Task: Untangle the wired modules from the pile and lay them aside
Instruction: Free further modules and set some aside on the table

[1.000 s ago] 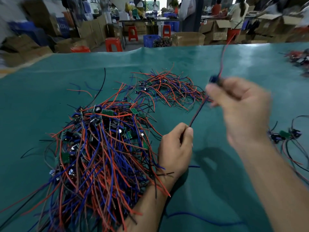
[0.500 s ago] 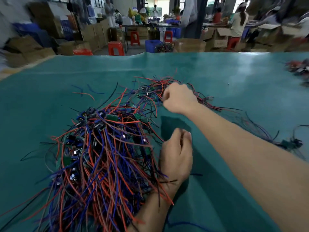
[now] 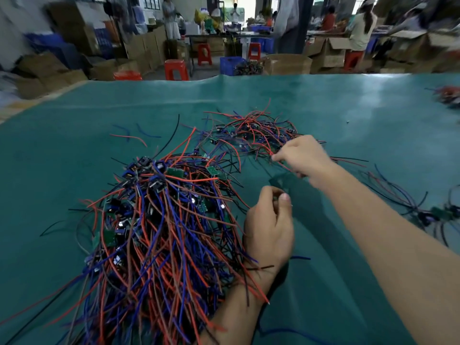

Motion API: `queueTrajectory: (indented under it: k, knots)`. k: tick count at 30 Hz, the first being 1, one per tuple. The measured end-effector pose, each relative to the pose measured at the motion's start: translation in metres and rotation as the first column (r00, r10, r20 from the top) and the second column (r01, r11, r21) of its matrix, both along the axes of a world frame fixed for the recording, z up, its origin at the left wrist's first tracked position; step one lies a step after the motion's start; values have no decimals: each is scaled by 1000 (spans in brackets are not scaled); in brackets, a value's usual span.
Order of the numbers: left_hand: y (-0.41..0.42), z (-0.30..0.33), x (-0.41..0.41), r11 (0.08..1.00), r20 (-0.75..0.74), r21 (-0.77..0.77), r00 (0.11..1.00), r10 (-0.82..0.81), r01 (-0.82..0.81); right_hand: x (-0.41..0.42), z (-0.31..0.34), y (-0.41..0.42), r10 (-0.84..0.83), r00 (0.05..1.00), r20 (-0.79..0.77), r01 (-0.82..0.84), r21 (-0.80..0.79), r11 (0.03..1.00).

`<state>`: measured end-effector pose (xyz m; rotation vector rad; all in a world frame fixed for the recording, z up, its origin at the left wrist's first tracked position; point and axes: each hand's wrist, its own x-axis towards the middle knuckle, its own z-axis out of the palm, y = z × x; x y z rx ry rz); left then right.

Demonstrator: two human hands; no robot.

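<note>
Two hands at the pile's (image 3: pixel 159 235) right edge, right fingers (image 3: pixel 281 158) pinching red wire (image 3: pixel 263 148), left fingers (image 3: pixel 283 199) curled, contents unclear

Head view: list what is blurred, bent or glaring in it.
Head view: the right hand is motion-smeared, the left hand sharper; the background cartons are soft; the far edge of the green table bows from the wide lens and carries pale glare; arm shadows fall on it.
</note>
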<state>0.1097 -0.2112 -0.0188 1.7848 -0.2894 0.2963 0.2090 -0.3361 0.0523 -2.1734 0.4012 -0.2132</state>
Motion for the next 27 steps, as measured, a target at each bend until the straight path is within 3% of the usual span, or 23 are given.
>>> queueTrajectory:
  k: [4, 6, 10, 14, 16, 18, 20, 22, 27]
  knots:
    - [-1, -4, 3, 997, -61, -70, 998, 17, -21, -80, 6, -23, 47, 997, 65, -69, 387, 920]
    - [-2, -4, 4, 996, -101, -92, 995, 5, -15, -117, -2, -24, 225, 974, 37, -218, 435, 874]
    - [-1, -3, 5, 997, -125, -73, 992, -10, 1, -141, -15, -22, 544, 839, -26, -464, 489, 738]
    - [0, -3, 6, 996, -159, -85, 987, -30, 17, -139, -20, -21, 652, 750, -109, -570, 393, 722]
    - [0, -3, 4, 998, -139, -54, 990, -31, 24, -136, -24, -20, 569, 819, -76, -514, 342, 787]
    - [0, -4, 3, 999, -74, 8, 996, -52, 52, -127, -32, -20, 307, 948, 81, -317, 278, 907]
    - [0, -7, 2, 994, -14, 69, 997, -79, 79, -119, -38, -17, 38, 972, 230, -102, 272, 957]
    - [0, -7, 1, 987, 6, 117, 994, -112, 111, -115, -44, -12, -65, 964, 258, -24, 326, 945]
    - [0, -5, -1, 980, -39, 109, 985, -166, 169, -119, -37, -14, -78, 974, 215, -61, 574, 816]
